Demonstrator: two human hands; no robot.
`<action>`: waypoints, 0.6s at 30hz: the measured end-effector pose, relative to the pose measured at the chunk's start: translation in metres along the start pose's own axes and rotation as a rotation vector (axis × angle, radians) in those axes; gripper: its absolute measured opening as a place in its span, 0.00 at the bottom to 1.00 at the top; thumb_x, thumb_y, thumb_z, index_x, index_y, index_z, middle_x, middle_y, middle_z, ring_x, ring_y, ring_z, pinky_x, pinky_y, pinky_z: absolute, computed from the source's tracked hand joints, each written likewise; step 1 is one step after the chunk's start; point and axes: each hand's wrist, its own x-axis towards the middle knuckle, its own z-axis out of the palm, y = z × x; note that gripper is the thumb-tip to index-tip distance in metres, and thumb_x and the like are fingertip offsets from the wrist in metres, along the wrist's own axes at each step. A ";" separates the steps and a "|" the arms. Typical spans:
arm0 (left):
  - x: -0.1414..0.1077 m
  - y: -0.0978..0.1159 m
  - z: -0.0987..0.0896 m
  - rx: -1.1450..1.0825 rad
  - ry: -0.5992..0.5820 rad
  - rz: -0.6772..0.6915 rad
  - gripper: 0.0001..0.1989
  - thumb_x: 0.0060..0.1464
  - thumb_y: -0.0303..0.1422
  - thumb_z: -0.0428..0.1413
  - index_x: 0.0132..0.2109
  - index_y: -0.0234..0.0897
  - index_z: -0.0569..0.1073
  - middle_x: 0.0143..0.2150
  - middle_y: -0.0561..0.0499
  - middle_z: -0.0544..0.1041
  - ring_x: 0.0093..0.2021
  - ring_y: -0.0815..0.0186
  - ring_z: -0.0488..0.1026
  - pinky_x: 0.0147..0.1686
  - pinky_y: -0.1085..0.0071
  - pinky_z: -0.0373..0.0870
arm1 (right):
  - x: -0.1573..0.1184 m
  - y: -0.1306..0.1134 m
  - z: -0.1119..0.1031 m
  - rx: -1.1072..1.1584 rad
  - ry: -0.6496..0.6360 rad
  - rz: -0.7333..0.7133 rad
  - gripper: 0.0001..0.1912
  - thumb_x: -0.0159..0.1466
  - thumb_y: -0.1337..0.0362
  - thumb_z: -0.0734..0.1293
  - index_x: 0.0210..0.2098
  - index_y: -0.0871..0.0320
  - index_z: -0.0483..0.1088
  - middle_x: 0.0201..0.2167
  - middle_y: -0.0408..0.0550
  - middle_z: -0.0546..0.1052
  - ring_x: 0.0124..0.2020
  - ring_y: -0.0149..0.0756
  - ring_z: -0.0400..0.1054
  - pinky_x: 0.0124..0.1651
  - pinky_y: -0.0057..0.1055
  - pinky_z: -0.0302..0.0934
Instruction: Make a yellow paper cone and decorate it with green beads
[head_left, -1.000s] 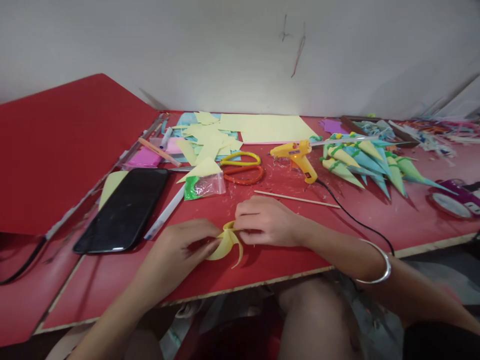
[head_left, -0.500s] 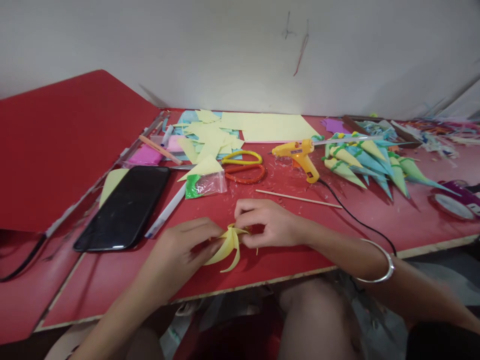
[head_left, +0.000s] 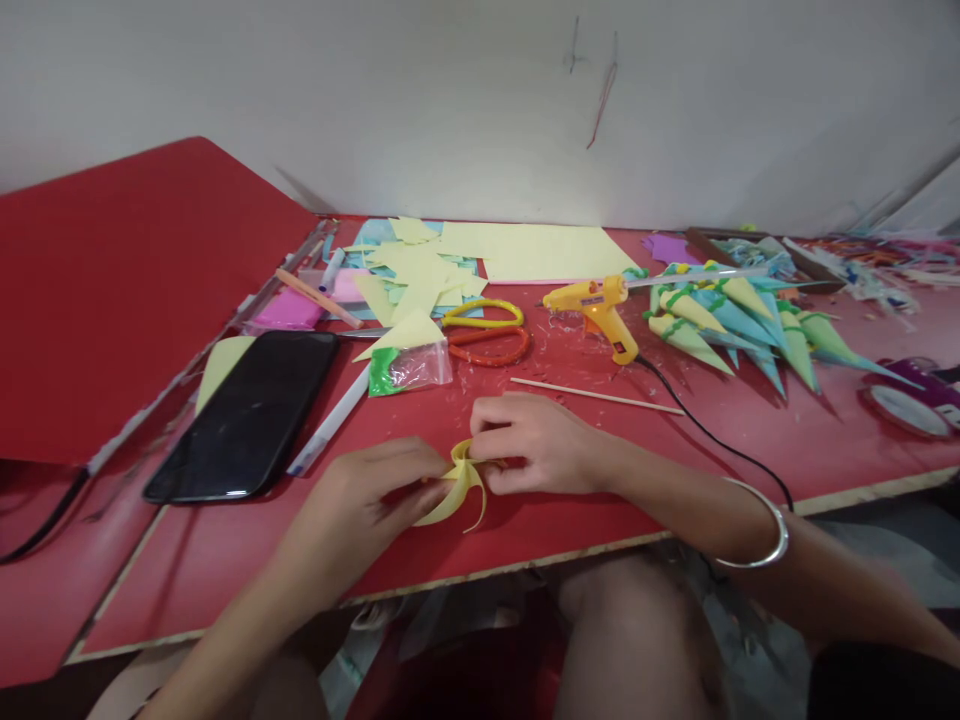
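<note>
Between my two hands, low over the red table near its front edge, is a yellow paper piece (head_left: 463,484) with curling strips. My left hand (head_left: 367,510) pinches its left side between thumb and fingers. From the right, my right hand (head_left: 529,443) grips the other side with bent fingertips, which partly hide the paper. One thin strip curls down between the hands. Just beyond my right hand lies a thin wooden stick (head_left: 596,396). A small clear packet with green material (head_left: 409,368) rests beyond my left hand.
A black phone (head_left: 247,415) and a white pen (head_left: 330,420) lie at the left. Scissors with yellow and red handles (head_left: 487,345), a yellow glue gun (head_left: 600,308) with a black cord, yellow paper scraps (head_left: 412,270) and several paper cones (head_left: 724,315) are farther back.
The yellow paper has shifted between my fingers: its top now opens into a loop and its lower strips curl closer together. Both hands keep their hold, almost in place.
</note>
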 end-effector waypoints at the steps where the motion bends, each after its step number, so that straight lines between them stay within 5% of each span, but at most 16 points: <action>1: 0.000 0.000 0.000 -0.004 0.002 0.003 0.10 0.55 0.30 0.47 0.28 0.37 0.70 0.24 0.55 0.74 0.23 0.73 0.70 0.22 0.81 0.64 | 0.000 0.000 0.000 -0.016 -0.005 -0.002 0.08 0.59 0.69 0.60 0.24 0.59 0.66 0.28 0.42 0.64 0.28 0.27 0.56 0.31 0.25 0.50; 8: 0.000 0.000 0.000 0.042 0.029 -0.004 0.11 0.55 0.32 0.46 0.28 0.38 0.70 0.25 0.54 0.75 0.24 0.71 0.71 0.23 0.78 0.66 | 0.000 -0.002 0.000 -0.020 0.010 0.017 0.07 0.58 0.69 0.60 0.25 0.59 0.66 0.28 0.43 0.65 0.27 0.28 0.57 0.30 0.27 0.51; 13: -0.002 -0.004 0.005 0.317 0.130 0.131 0.15 0.59 0.32 0.43 0.29 0.38 0.71 0.27 0.53 0.77 0.26 0.70 0.72 0.27 0.75 0.66 | -0.001 -0.005 -0.003 0.148 0.022 0.127 0.09 0.60 0.63 0.60 0.32 0.61 0.69 0.31 0.46 0.66 0.30 0.29 0.60 0.32 0.26 0.55; 18: -0.005 -0.005 0.006 0.531 0.210 0.205 0.16 0.60 0.32 0.42 0.30 0.40 0.71 0.26 0.55 0.77 0.24 0.69 0.72 0.27 0.73 0.66 | -0.002 -0.005 -0.003 0.037 0.067 0.146 0.11 0.59 0.59 0.62 0.33 0.60 0.69 0.31 0.46 0.67 0.30 0.30 0.61 0.33 0.27 0.54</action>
